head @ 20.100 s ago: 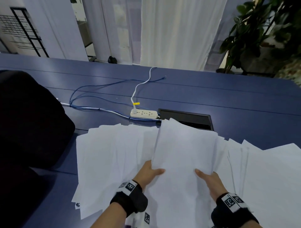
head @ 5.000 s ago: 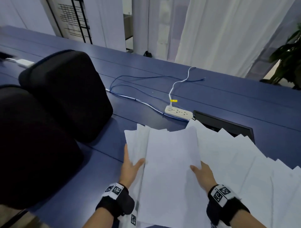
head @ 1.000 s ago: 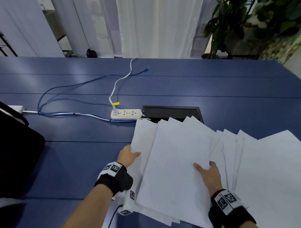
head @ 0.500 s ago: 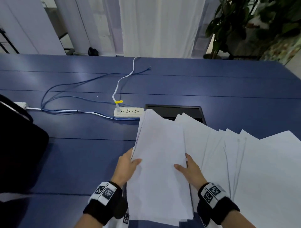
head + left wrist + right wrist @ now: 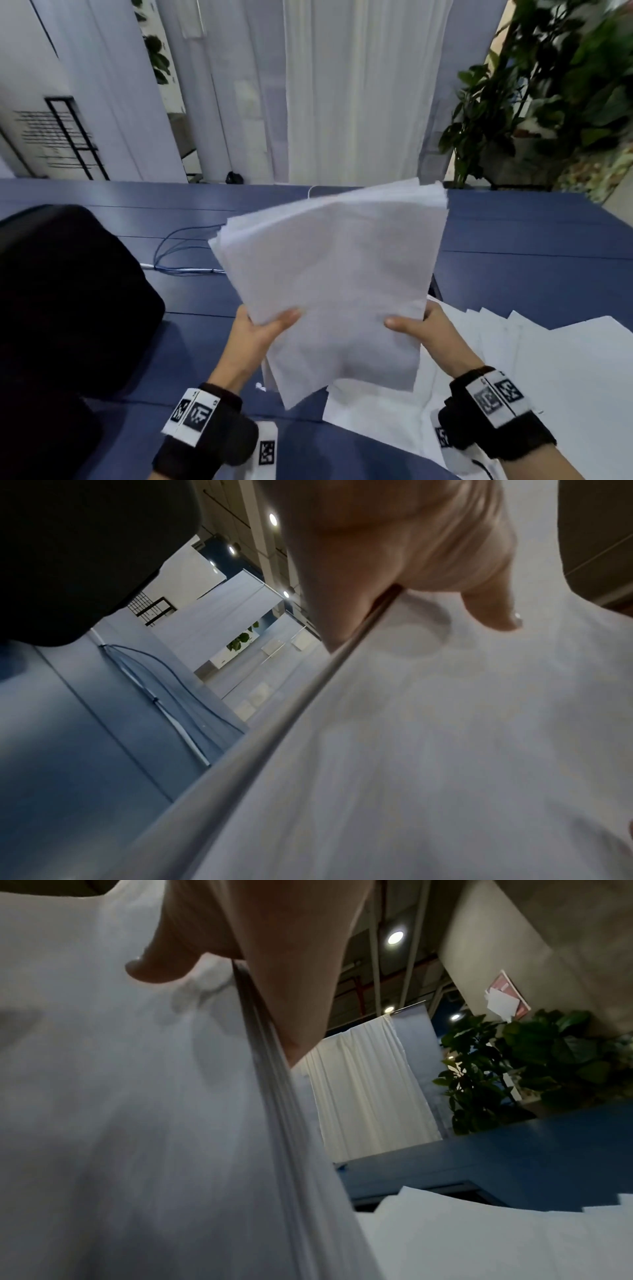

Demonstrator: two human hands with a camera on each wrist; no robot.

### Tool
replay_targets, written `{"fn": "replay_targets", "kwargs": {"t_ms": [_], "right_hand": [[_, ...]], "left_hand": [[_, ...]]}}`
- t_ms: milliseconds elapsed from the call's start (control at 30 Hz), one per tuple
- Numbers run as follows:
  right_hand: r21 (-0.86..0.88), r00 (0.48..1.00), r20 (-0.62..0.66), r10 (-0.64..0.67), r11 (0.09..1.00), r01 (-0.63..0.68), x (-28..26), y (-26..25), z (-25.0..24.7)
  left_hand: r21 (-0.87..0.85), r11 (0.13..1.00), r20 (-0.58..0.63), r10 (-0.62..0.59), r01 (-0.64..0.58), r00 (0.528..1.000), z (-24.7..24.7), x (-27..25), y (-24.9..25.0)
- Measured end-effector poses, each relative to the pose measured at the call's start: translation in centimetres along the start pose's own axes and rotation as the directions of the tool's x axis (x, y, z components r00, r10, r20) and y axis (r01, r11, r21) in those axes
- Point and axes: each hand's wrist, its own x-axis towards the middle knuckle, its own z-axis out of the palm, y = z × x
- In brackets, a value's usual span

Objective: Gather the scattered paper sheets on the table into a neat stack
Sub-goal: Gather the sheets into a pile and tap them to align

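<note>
A thick bundle of white paper sheets [image 5: 335, 274] is lifted off the blue table [image 5: 531, 274] and tilted up, its top edges slightly fanned. My left hand [image 5: 263, 329] grips its left edge, thumb on top. My right hand [image 5: 414, 325] grips its right edge the same way. The left wrist view shows the thumb pressed on the bundle [image 5: 445, 737], and the right wrist view shows the bundle's edge [image 5: 267, 1096] under my thumb. More loose sheets [image 5: 548, 370] lie spread on the table at the right, also visible in the right wrist view as loose sheets [image 5: 479, 1231].
A black chair back [image 5: 68, 291] stands close on the left. Blue and white cables [image 5: 178, 253] run across the table behind the bundle. A dark cable hatch [image 5: 428, 1191] sits beyond the loose sheets. Potted plants [image 5: 548, 85] stand behind the table at the right.
The bundle lay on the table half a second ago; both hands have now lifted it and tilted it upright. My view has swung left.
</note>
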Motion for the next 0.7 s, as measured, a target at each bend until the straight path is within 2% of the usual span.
{"fn": "replay_targets", "kwargs": {"t_ms": [167,267,367,500,567,700], "right_hand": [[0.044,0.999,-0.051,-0.019,0.999,0.022,-2.3,0.8,0.6],[0.063,0.996,-0.081,-0.034,0.997,0.039,-2.6,0.2,0.4],[0.099,0.991,-0.111,-0.075,0.991,0.086,-2.4,-0.7,0.8],[0.139,0.980,-0.158,-0.124,0.980,0.146,-2.9,-1.9,1.1],[0.161,0.978,-0.154,-0.141,0.973,0.166,-3.3,-2.1,0.8],[0.145,0.971,-0.176,-0.163,0.971,0.189,-3.9,-1.4,-0.1]], "left_hand": [[-0.014,0.998,-0.115,0.053,-0.055,0.992,0.7,-1.1,-0.8],[-0.060,0.989,-0.197,0.124,-0.138,0.972,1.3,-0.7,-0.7],[-0.057,0.986,-0.178,0.147,-0.160,0.973,2.5,-0.3,-0.3],[-0.105,0.954,-0.310,0.235,-0.279,0.921,2.6,0.4,0.8],[-0.090,0.957,-0.290,0.241,-0.277,0.926,2.8,0.2,0.9],[-0.077,0.984,-0.180,0.144,-0.160,0.973,3.5,-1.3,-0.7]]}}
